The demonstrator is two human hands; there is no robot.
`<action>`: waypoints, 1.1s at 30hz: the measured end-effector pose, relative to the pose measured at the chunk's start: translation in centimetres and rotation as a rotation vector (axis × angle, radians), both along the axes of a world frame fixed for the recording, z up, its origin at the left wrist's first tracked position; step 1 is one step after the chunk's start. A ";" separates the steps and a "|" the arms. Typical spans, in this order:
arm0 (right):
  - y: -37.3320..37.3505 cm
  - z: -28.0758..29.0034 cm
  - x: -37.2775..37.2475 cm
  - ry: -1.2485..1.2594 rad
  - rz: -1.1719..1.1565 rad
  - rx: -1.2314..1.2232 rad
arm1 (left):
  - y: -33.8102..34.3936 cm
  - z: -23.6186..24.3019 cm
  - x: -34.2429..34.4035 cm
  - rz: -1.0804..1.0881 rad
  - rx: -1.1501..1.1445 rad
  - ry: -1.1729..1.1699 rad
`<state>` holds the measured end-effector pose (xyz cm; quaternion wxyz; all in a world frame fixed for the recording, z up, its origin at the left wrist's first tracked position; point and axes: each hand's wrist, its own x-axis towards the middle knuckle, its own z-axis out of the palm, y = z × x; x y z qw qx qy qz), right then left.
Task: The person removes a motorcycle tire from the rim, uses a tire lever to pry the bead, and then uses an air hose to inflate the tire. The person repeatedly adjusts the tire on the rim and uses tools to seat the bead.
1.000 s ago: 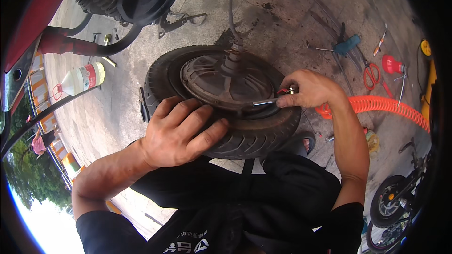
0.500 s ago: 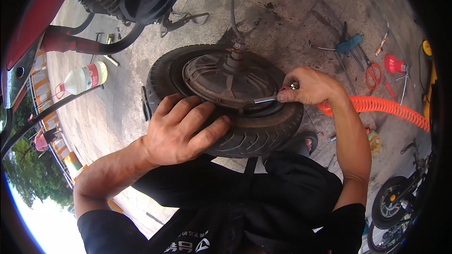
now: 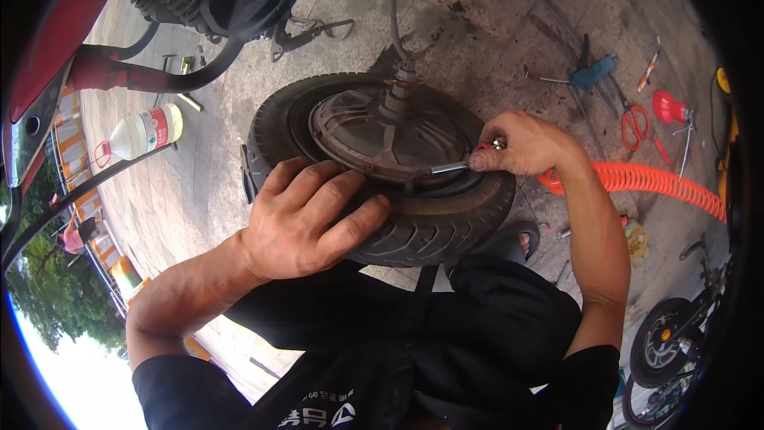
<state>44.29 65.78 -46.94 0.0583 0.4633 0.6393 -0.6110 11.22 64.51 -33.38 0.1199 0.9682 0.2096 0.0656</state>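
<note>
A black tyre (image 3: pixel 430 231) on a dark hub motor (image 3: pixel 346 135) lies flat in front of me, with an axle (image 3: pixel 396 103) and cable sticking up. My left hand (image 3: pixel 310 215) grips the tyre's near-left side, fingers curled over its upper sidewall. At the right side of the rim, my right hand (image 3: pixel 521 151) holds an air nozzle (image 3: pixel 498 145) with a red part and a slim metal tube (image 3: pixel 450 168) pointing left at the valve area; the tube's tip is too small to make out. An orange coiled hose (image 3: pixel 637 179) runs from beneath that hand.
A red scooter frame (image 3: pixel 119 76) overhangs the upper left, beside a water jug (image 3: pixel 147 134). Pliers (image 3: pixel 245 175), red scissors (image 3: pixel 634 129), a teal-handled tool (image 3: pixel 591 72) and a red bottle (image 3: pixel 668 107) lie around. A two-wheeler (image 3: pixel 664 338) stands lower right; a person (image 3: pixel 72 239) is far left.
Both hands keep nearly the same places. The right hand and metal tube have moved very slightly up and right, along with a small shift of the whole view.
</note>
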 end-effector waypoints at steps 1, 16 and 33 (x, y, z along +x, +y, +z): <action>0.0 0.0 0.0 0.002 -0.002 0.003 | 0.0 0.0 0.0 -0.001 0.000 0.001; -0.2 -0.3 0.1 0.041 -0.023 0.004 | -0.1 0.2 0.4 0.052 0.013 0.011; 1.3 -0.7 0.2 -0.003 0.049 -0.005 | 1.7 1.2 1.0 0.055 -0.087 0.057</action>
